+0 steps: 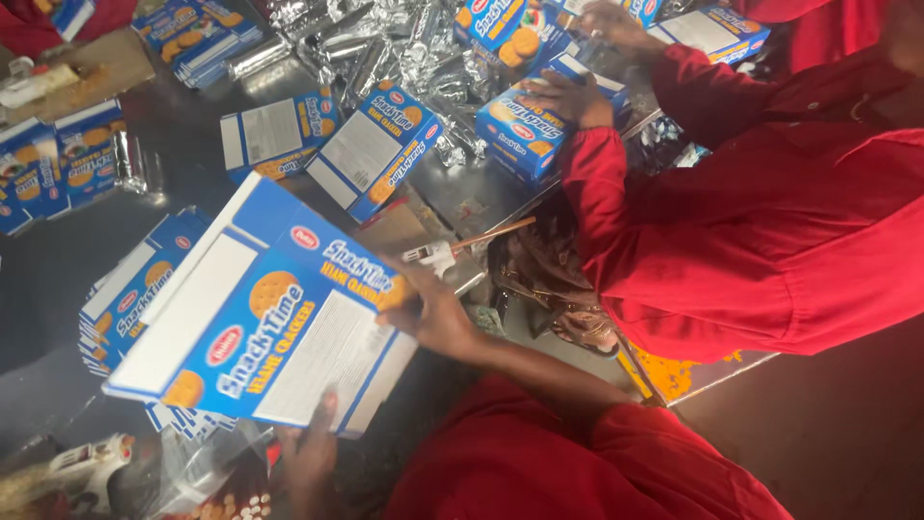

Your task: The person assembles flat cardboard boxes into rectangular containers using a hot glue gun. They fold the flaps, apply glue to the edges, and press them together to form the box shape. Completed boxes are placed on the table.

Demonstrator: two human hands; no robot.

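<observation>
Fingers (423,294) of the right hand (438,313) and left hand (308,453) grasp a flattened blue-and-white cardboard cracker box (260,323), its long axis slanting away leftward over the dark table (58,260).

Both hands (438,313) holding flat blue carton (260,323).

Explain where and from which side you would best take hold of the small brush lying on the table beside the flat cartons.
Probably the wooden handle, coming from above on its free upper-right end. The brush lies flat and slanted, its pale head end lower left, close to the right hand and the flat blue cracker carton it holds. The handle end has bare table around it, so fingers can pinch across its thin shaft.
</observation>
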